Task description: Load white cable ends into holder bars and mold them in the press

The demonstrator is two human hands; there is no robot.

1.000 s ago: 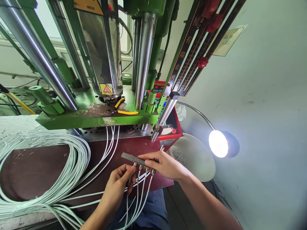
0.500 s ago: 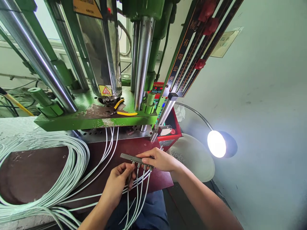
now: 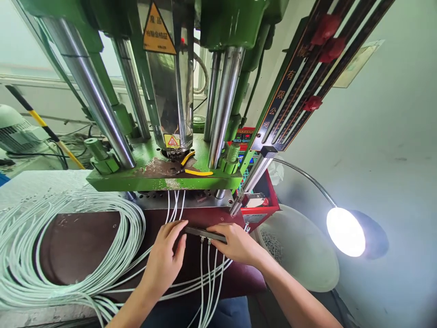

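Metal bar (image 3: 198,232), held in left fingers (image 3: 176,228) and right fingers (image 3: 222,228); cable coil (image 3: 134,231) beside, pliers (image 3: 199,172) on green press (image 3: 153,183) ahead

Parts are hiding from view
The right hand (image 3: 235,244) is covering the right end of the metal bar (image 3: 198,232). The cable coil (image 3: 134,228) is running past the left edge, the green press (image 3: 164,183) past the top; readouts (image 3: 243,136) on the red control box (image 3: 266,211) are showing too small to read.
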